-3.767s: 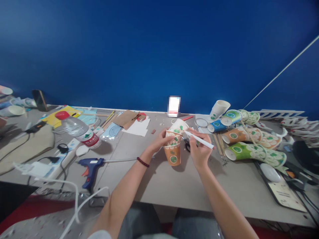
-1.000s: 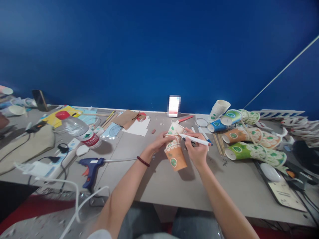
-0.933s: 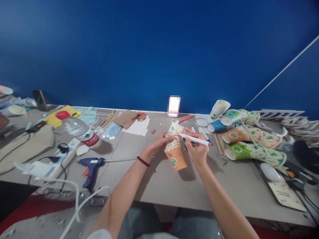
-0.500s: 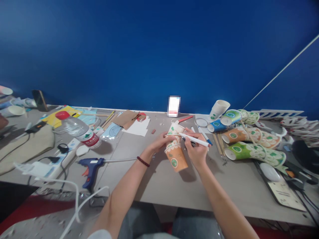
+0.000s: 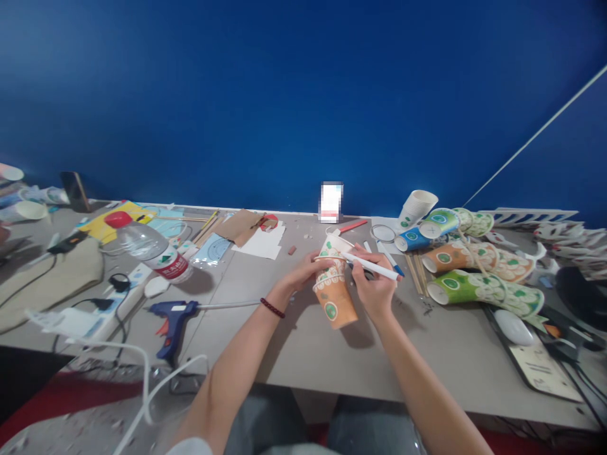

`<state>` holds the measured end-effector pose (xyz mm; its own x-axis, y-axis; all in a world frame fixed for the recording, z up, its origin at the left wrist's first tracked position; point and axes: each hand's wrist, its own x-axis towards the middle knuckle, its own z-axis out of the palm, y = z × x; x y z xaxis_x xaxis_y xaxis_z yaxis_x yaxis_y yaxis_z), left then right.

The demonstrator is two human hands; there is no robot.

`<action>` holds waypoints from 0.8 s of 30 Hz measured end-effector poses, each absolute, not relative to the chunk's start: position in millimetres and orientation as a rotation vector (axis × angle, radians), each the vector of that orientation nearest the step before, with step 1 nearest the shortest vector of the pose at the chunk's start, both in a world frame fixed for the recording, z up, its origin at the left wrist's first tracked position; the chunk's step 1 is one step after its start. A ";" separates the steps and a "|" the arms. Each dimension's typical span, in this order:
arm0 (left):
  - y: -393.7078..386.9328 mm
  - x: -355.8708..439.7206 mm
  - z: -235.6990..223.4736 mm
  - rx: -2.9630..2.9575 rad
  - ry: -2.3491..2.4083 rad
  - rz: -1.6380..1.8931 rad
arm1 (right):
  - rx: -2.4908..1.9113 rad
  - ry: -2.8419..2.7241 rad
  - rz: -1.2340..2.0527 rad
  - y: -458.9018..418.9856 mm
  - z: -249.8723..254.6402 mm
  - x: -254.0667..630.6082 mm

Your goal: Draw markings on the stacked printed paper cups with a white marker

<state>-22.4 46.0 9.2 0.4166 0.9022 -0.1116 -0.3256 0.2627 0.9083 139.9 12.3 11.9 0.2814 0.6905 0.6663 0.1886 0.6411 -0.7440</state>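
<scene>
Tilted in front of me is a set of joined paper cups point(image 5: 337, 297), orange with a green round mark at the lower end and a white cup at the upper end. My left hand point(image 5: 306, 270) is closed around its upper left side. In my right hand point(image 5: 375, 284) is a white marker pen point(image 5: 372, 265), gripped like a writing tool, its tip at the cups' upper right side. I cannot tell whether the tip touches the paper. The fingertips of my left hand are partly hidden behind the cups.
On the right lie decorated cup assemblies in green point(image 5: 455, 288), orange and blue, beside a white cup stack point(image 5: 417, 205). A blue glue gun point(image 5: 176, 322), a water bottle point(image 5: 154, 249) and a power strip point(image 5: 126, 294) are at left. A phone point(image 5: 331, 202) stands against the wall.
Almost nothing differs. The marker pen and right hand have shifted very slightly at the cups, while the left hand keeps its hold.
</scene>
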 end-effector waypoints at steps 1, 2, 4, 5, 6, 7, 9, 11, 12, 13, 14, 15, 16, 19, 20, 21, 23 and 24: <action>46.1 -22.4 9.1 0.959 0.735 0.939 | -0.859 -1.272 0.402 12.1 11.9 139.9; 46.2 -22.4 8.8 0.961 0.732 0.939 | -0.862 -1.271 0.406 12.0 11.8 140.1; 46.5 -22.6 8.0 0.965 0.729 0.938 | -0.866 -1.273 0.417 11.6 11.6 140.7; 46.6 -22.7 7.7 0.966 0.728 0.936 | -0.867 -1.272 0.421 11.5 11.5 141.1; 46.7 -22.8 7.5 0.966 0.726 0.935 | -0.867 -1.269 0.424 11.4 11.3 141.4; 46.8 -22.9 7.5 0.963 0.726 0.934 | -0.866 -1.264 0.429 11.4 10.9 141.7; 46.7 -23.1 7.6 0.954 0.724 0.932 | -0.860 -1.254 0.436 11.5 10.0 142.1; 46.6 -23.3 7.8 0.947 0.719 0.931 | -0.852 -1.251 0.446 11.9 9.0 142.4; 46.6 -23.3 7.8 0.945 0.717 0.929 | -0.847 -1.251 0.451 12.0 8.6 142.5; 46.6 -23.4 7.8 0.944 0.715 0.928 | -0.841 -1.250 0.455 12.2 8.4 142.5; 46.6 -23.4 7.8 0.944 0.714 0.928 | -0.834 -1.246 0.460 12.4 8.4 142.4; 46.6 -23.5 7.8 0.943 0.713 0.928 | -0.829 -1.241 0.464 12.5 8.7 142.3; 46.7 -23.5 7.8 0.943 0.714 0.929 | -0.825 -1.236 0.467 12.5 9.2 142.2; 47.3 -23.6 7.4 0.938 0.720 0.928 | -0.819 -1.222 0.477 12.5 10.9 141.6; 47.5 -23.5 7.3 0.935 0.720 0.927 | -0.816 -1.219 0.476 12.4 11.2 141.5; 47.7 -23.5 7.1 0.932 0.717 0.927 | -0.811 -1.217 0.473 12.4 11.3 141.5; 47.8 -23.4 7.1 0.926 0.709 0.927 | -0.806 -1.218 0.460 12.5 11.0 141.8; 47.7 -23.3 7.2 0.925 0.704 0.927 | -0.804 -1.220 0.455 12.6 10.8 141.9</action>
